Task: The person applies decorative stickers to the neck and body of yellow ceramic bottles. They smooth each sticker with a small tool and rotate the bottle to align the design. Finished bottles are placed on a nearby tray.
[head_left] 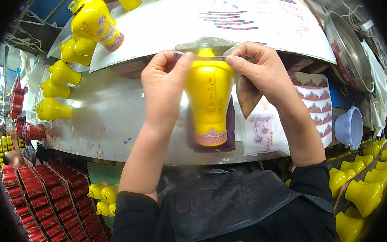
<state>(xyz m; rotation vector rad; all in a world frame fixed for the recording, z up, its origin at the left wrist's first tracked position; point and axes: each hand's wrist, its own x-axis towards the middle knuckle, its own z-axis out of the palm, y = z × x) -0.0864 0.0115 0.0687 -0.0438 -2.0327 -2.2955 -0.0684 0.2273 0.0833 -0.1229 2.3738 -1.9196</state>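
Note:
A yellow bottle with dark lettering and a patterned band round its base lies before me, its neck pointing away. A narrow dark blue and red decal strip stretches across it just below the neck. My left hand pinches the strip's left end between thumb and fingers. The right end is pinched by my right hand, whose fingers also keep a brown pointed scraper hanging below the palm. Under the bottle is a dark purple cloth.
Beyond my hands, more decal strips lie on a white board. A decorated yellow bottle and several plain ones stand left. Decal sheets and a pale blue bucket are right. Red cylinders fill the lower left.

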